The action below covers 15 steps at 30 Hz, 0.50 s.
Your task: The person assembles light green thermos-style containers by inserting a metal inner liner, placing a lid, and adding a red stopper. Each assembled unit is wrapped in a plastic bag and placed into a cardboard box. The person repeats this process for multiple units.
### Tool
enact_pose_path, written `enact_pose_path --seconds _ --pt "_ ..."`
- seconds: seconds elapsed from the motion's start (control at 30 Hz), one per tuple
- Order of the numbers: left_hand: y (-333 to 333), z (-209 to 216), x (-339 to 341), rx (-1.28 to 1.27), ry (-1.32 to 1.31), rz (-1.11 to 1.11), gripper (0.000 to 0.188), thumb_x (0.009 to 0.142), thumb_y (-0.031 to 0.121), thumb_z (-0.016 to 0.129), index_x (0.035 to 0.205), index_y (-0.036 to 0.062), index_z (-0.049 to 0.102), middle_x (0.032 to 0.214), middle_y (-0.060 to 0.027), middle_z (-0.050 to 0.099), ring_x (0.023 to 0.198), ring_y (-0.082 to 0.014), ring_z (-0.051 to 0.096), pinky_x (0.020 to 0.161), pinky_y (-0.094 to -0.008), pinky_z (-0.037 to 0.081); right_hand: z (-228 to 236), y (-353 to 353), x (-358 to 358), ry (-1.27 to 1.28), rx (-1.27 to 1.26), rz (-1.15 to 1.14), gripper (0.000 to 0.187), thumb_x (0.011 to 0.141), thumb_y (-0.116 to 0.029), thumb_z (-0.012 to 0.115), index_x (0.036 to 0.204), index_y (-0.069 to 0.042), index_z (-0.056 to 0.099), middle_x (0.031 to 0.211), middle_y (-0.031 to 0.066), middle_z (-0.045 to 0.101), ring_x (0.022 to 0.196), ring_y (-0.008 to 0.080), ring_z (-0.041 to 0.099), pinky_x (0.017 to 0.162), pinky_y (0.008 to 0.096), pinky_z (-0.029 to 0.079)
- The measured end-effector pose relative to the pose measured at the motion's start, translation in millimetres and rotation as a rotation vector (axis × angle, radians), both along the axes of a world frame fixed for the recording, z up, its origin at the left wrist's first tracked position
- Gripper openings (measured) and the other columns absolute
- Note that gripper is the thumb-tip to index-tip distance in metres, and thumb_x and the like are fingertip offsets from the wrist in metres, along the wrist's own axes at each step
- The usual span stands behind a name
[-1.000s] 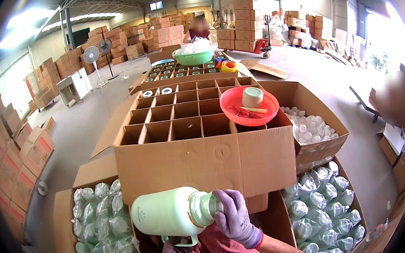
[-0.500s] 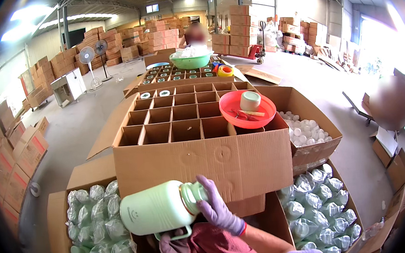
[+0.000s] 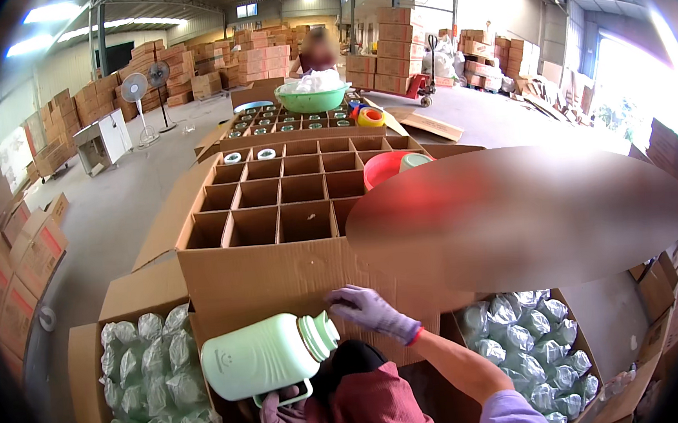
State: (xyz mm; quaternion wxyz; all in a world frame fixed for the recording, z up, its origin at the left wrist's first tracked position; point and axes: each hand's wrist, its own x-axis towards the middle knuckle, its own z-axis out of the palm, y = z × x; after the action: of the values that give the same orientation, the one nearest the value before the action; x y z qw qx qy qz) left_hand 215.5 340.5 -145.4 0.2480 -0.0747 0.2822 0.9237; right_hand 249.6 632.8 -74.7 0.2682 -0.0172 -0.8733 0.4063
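At seven o'clock, the pale-green flask (image 3: 256, 357), probably stiff, smooth and bulky, suited holding by its handle (image 3: 309, 389); the left hand (image 3: 284, 422) curled round that, while the right hand (image 3: 374, 313), loosely spread and empty, hung near its top.

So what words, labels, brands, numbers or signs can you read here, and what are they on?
No text here is clear enough to quote.
Pale green jug: a small smile-like mark on its side; any lettering there is too small to read.
Red-banded cartons at the left: any print is too blurred to read.
Tall carton stack at the back: any print is too small to read.
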Motion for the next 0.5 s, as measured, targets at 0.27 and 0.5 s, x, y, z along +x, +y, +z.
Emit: enact_pose_path --seconds 0.27,0.5 --pt "-3.5 1.7 -9.2 0.187 0.060 -0.110 0.041 0.090 0.010 0.052 0.128 -0.0020 0.050 0.111 -0.0141 0.066 0.097 -0.0241 0.066 0.092 -0.0414 0.057 129.0 164.3 -19.2 0.243 0.711 -0.761 0.041 0.076 -0.025 0.076 0.113 -0.011 0.066 0.127 0.0200 0.054 0.116 0.0396 0.052 0.096 0.0493 0.044" --pt "5.3 -52.5 -27.1 0.696 -0.134 -0.340 0.043 0.100 0.023 0.048 0.137 0.0007 0.047 0.137 -0.0161 0.055 0.125 -0.0286 0.053 0.106 -0.0438 0.045 128.8 273.0 -18.0 -0.470 0.370 -1.029 0.088 0.069 -0.045 0.082 0.146 -0.030 0.041 0.143 0.0266 0.034 0.120 0.0483 0.050 0.096 0.0517 0.050"
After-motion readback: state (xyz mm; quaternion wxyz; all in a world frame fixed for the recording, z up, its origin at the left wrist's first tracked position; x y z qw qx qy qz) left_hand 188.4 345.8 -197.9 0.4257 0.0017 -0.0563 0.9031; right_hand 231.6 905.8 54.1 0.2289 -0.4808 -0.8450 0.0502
